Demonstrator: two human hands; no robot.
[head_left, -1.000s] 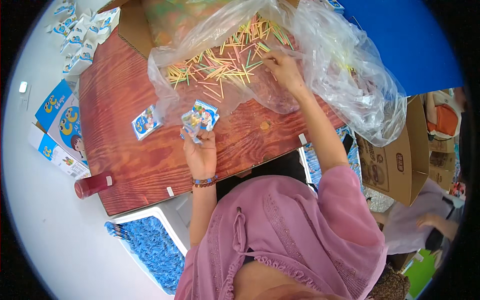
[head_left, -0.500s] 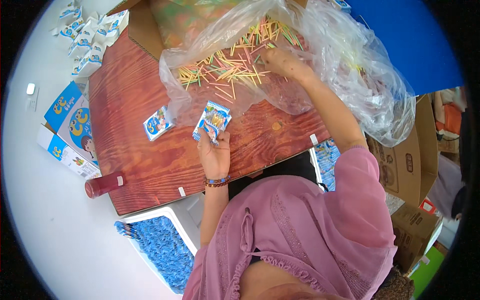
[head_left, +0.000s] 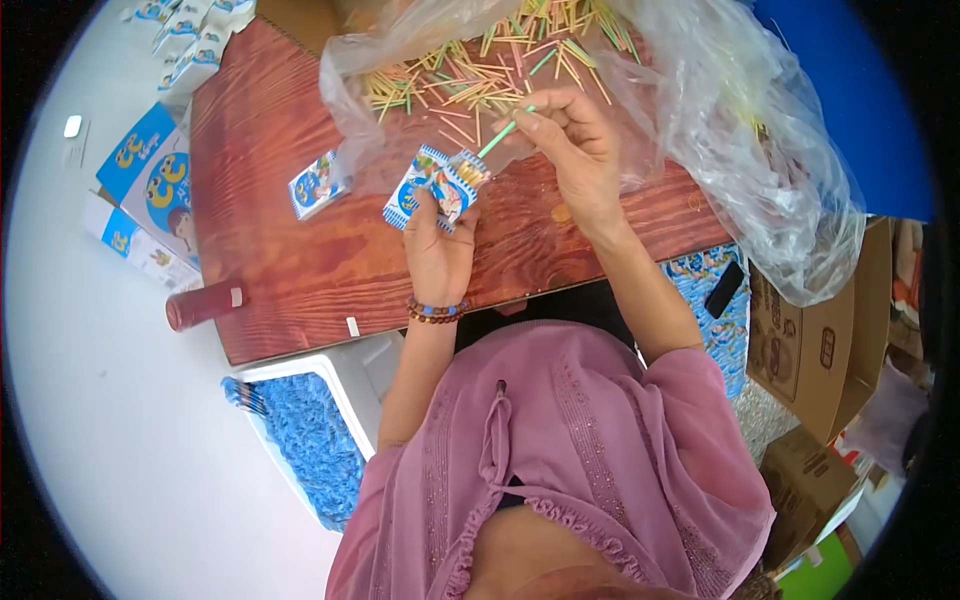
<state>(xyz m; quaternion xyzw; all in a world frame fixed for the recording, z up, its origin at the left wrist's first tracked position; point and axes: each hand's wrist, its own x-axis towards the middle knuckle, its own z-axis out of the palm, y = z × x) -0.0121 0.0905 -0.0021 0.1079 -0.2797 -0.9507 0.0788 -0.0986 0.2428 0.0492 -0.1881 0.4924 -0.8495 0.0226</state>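
Observation:
Small blue-and-white packets are held in my left hand (head_left: 440,250), its thumb pressed over them. The front packet (head_left: 458,192) is open at the top, with pale sticks showing inside. Behind it, to the left, is another packet (head_left: 424,168). My right hand (head_left: 580,165) pinches a thin green stick (head_left: 500,137) between thumb and fingers; its lower end slants down to the packet's open mouth. Beyond both hands lies a loose pile of yellow, pink and green sticks (head_left: 480,85). A separate packet (head_left: 317,186) rests on the table to the left.
A clear plastic bag (head_left: 760,170) spreads around the pile and over the right side of the wooden table (head_left: 300,270). Below the left edge stands a white bin (head_left: 345,395) full of blue packets. Printed cartons (head_left: 150,190) are at far left, a cardboard box (head_left: 820,340) at right.
My right hand has come back from the stick pile to the packets, now with a green stick in its fingers. My left hand still holds the packets. The whole view has shifted somewhat.

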